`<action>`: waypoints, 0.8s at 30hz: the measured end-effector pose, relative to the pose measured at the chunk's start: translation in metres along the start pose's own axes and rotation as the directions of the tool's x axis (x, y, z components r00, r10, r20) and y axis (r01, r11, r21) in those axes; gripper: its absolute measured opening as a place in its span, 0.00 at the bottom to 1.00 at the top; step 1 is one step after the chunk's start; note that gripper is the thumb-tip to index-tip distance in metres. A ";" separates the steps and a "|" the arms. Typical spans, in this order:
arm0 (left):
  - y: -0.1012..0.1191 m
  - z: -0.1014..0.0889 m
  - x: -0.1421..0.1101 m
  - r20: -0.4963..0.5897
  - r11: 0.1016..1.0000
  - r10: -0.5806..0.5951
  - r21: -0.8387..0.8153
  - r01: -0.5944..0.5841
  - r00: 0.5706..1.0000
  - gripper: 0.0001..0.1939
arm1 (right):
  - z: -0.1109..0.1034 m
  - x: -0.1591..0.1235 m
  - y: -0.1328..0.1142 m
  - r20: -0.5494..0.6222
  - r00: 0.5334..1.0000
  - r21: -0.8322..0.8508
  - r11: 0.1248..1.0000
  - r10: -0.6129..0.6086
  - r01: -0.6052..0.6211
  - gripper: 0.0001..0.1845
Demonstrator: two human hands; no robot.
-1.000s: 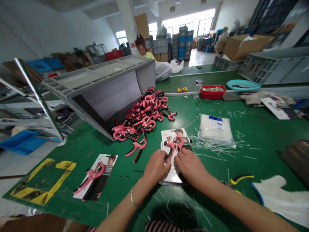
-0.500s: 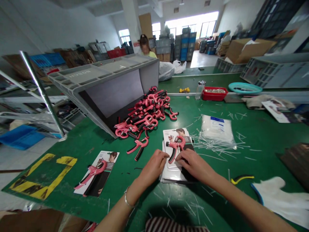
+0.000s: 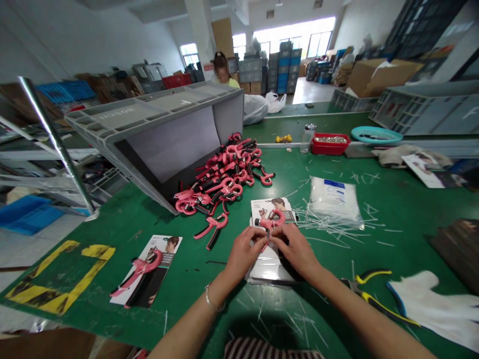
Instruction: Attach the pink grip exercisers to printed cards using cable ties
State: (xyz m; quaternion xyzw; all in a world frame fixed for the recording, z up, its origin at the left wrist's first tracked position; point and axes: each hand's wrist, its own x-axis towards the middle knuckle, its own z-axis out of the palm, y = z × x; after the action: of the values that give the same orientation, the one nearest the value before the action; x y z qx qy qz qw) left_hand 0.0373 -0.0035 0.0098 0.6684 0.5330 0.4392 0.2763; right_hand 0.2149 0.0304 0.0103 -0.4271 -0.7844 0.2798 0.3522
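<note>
A pink and black hand grip strengthener (image 3: 276, 218) lies on a printed backing card (image 3: 259, 205), on top of a stack of cards. My left hand (image 3: 245, 251) and my right hand (image 3: 295, 249) meet over its lower handle. Thumb and forefinger are pinched together on each hand, with the fingertips almost touching. Whatever thin thing they pinch is too small and covered to make out. The lower part of the handle is hidden behind the fingers.
Many grip strengtheners (image 3: 228, 187) spill from a tipped grey crate (image 3: 149, 114). One carded strengthener (image 3: 144, 271) lies at left. On the right are a bag of white cable ties (image 3: 333, 199), loose ties, yellow-black pliers (image 3: 374, 296) and a white glove (image 3: 434, 304). A person sits beyond the crate.
Both hands have come together from the card's two sides and now pinch over the strengthener's handle. My right forearm has moved off the pliers, so more of them shows.
</note>
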 end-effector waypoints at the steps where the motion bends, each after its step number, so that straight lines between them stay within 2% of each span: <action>1: -0.002 0.000 0.000 -0.009 0.998 -0.035 -0.053 0.035 0.999 0.03 | -0.001 0.000 -0.001 0.028 0.999 -0.019 1.000 -0.019 0.020 0.02; 7: -0.006 -0.005 -0.001 0.007 0.945 -0.183 -0.274 0.177 0.983 0.05 | -0.011 0.004 -0.005 0.181 0.974 -0.240 0.954 -0.139 0.181 0.08; 11: -0.006 -0.005 -0.002 0.030 0.916 -0.217 -0.340 0.215 0.976 0.06 | -0.010 0.007 -0.007 0.192 0.967 -0.279 0.935 -0.168 0.218 0.09; 15: -0.009 -0.003 -0.001 0.042 0.948 -0.177 -0.262 0.182 0.983 0.04 | -0.009 0.008 -0.008 0.179 0.967 -0.245 0.944 -0.181 0.222 0.08; 19: -0.009 -0.005 -0.001 0.034 0.994 -0.058 -0.095 0.061 0.998 0.02 | -0.009 0.008 -0.009 0.185 0.966 -0.229 0.948 -0.180 0.221 0.08; 21: -0.007 -0.008 0.000 0.060 1.000 -0.006 -0.021 0.008 0.998 0.04 | -0.009 0.007 -0.009 0.177 0.964 -0.200 0.952 -0.198 0.232 0.08; 24: -0.002 -0.015 0.001 0.128 1.000 0.011 -0.005 -0.011 0.992 0.10 | -0.008 0.007 -0.009 0.154 0.968 -0.150 0.963 -0.201 0.223 0.07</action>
State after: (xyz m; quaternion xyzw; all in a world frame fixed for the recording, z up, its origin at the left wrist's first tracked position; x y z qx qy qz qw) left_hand 0.0232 -0.0034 0.0157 0.6976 0.5095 0.3980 0.3088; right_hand 0.2145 0.0329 0.0239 -0.3481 -0.8686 0.2027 0.2886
